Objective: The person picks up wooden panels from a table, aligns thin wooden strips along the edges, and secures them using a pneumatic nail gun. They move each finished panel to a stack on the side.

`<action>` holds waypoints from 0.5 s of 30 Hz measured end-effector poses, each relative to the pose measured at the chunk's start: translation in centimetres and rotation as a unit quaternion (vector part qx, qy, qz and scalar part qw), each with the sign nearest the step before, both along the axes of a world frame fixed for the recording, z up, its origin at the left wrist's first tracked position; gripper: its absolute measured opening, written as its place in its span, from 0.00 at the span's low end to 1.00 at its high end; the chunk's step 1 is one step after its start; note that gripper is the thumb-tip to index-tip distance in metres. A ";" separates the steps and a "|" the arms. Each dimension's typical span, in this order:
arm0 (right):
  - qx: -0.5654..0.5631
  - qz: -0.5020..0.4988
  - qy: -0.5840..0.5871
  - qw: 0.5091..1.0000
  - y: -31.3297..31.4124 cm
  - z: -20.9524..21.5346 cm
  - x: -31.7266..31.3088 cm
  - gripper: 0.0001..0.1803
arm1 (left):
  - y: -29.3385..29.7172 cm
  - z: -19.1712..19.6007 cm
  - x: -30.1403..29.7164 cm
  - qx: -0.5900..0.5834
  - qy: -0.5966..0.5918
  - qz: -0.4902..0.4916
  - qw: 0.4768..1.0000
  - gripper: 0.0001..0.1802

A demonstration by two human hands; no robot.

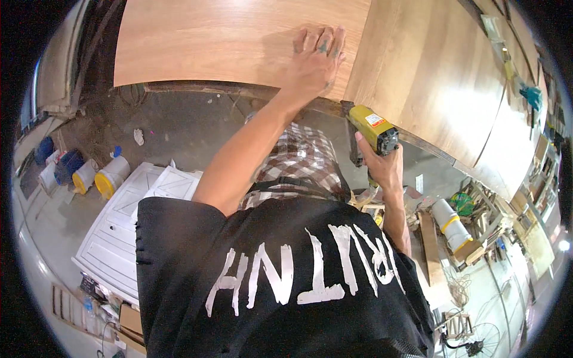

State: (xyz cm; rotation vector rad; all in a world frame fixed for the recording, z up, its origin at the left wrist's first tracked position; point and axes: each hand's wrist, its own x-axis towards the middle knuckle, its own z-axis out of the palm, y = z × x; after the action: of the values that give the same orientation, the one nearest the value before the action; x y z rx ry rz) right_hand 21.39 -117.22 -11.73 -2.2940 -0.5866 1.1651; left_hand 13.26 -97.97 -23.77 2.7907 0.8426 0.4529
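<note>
My left hand (315,59) presses down on a light wood-grain panel (209,42), close to its right end, fingers stretched forward and slightly bent. In my right hand (385,164) is a yellow and black nail gun (371,124), held by its grip. Its nose points at the panel's near edge, close to the joint with a second wood-faced panel (418,71) on the right. Whether the nose touches the wood cannot be made out. The fingertips around the grip are partly hidden.
White panelled doors (128,224) lie behind me on the left, near white buckets with yellow rims (111,178). To the right are wood scraps (428,244), more buckets (450,224) and a bicycle wheel (477,343). A teal object (530,97) sits beyond the right panel.
</note>
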 end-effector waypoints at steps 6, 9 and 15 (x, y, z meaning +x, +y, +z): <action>-0.040 0.011 -0.028 0.999 0.8 0.5 -0.2 0.20 | -0.1 -0.3 0.1 -0.011 0.012 0.008 1.000 0.29; -0.056 0.014 -0.048 0.997 1.1 1.0 -0.5 0.20 | -0.3 -0.2 0.1 -0.004 -0.017 0.007 1.000 0.29; -0.022 -0.017 -0.054 0.998 0.8 1.1 -1.1 0.19 | -0.7 0.2 0.1 0.024 -0.058 0.004 0.998 0.29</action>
State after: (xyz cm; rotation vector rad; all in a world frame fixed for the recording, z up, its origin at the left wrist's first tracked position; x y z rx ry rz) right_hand 20.28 -116.42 -10.63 -2.4078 -0.5652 1.0534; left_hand 13.33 -98.69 -23.56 2.7741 0.8280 0.6387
